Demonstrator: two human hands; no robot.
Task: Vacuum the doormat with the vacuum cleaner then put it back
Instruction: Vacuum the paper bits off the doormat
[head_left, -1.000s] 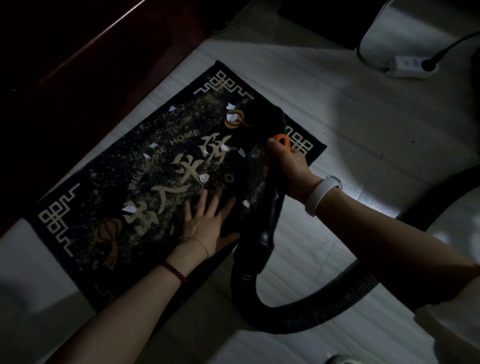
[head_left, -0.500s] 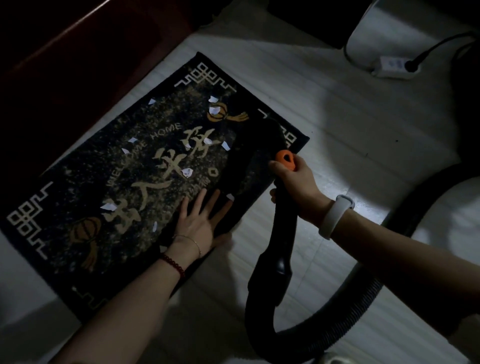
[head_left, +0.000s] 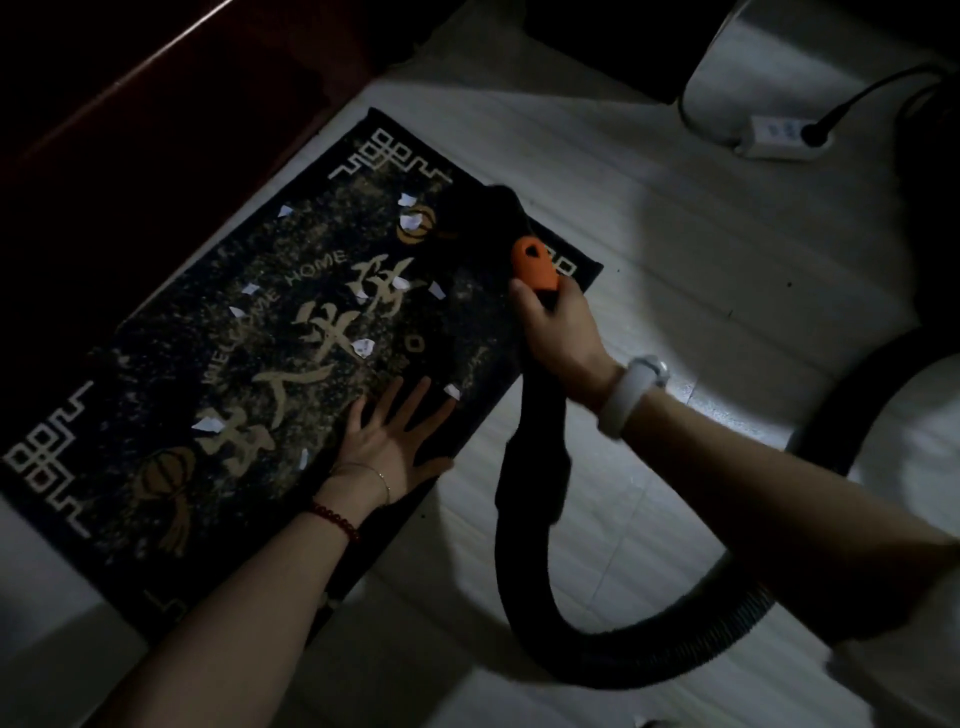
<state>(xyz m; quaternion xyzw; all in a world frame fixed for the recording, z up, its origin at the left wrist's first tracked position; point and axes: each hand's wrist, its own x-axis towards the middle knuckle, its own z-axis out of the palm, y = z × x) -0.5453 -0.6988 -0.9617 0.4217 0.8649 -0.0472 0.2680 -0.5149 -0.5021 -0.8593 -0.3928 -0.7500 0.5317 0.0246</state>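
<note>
Left hand (head_left: 387, 447): fingers spread, palm pressed flat on doormat (head_left: 156, 374) near its front edge. Right hand (head_left: 558, 332): curled around black vacuum nozzle (head_left: 511, 218), just below its orange button (head_left: 535, 262). Doormat dark, gold characters, "WELCOME HOME", white paper scraps (head_left: 363, 347) scattered on it. Nozzle tip on mat's far right corner, long axis pointing away from the person. Ribbed hose (head_left: 649, 660) loops over pale floor (head_left: 675, 270). Power strip (head_left: 779, 136) far right.
</note>
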